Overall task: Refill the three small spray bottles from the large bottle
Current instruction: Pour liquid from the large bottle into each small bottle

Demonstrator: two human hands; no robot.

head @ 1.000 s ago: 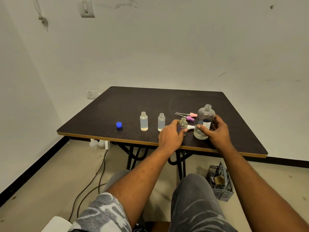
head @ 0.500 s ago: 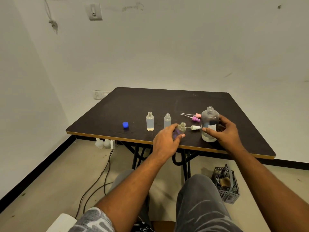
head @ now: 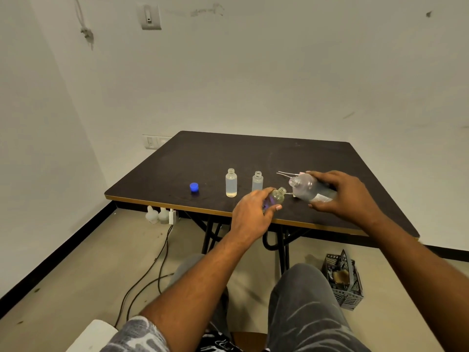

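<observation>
My right hand [head: 340,194] grips the large clear bottle [head: 308,188], lifted and tipped to the left so its open neck points toward a small bottle. My left hand [head: 253,212] holds that small clear bottle [head: 278,195] tilted to the right, its open mouth close to the large bottle's neck. Two more small open bottles [head: 231,182] [head: 257,181] stand upright on the dark table [head: 203,158] to the left. A little liquid sits in the left one. Spray tops [head: 285,174] with thin tubes lie behind the large bottle, partly hidden.
A blue cap [head: 194,187] lies on the table left of the bottles. Under the table are black legs, cables and a plug adapter [head: 162,215]. A grey basket [head: 342,280] stands on the floor at the right. My knees are below the front edge.
The large bottle has been lifted off the table and tipped left toward the small bottle. My left hand has tilted the small bottle toward it.
</observation>
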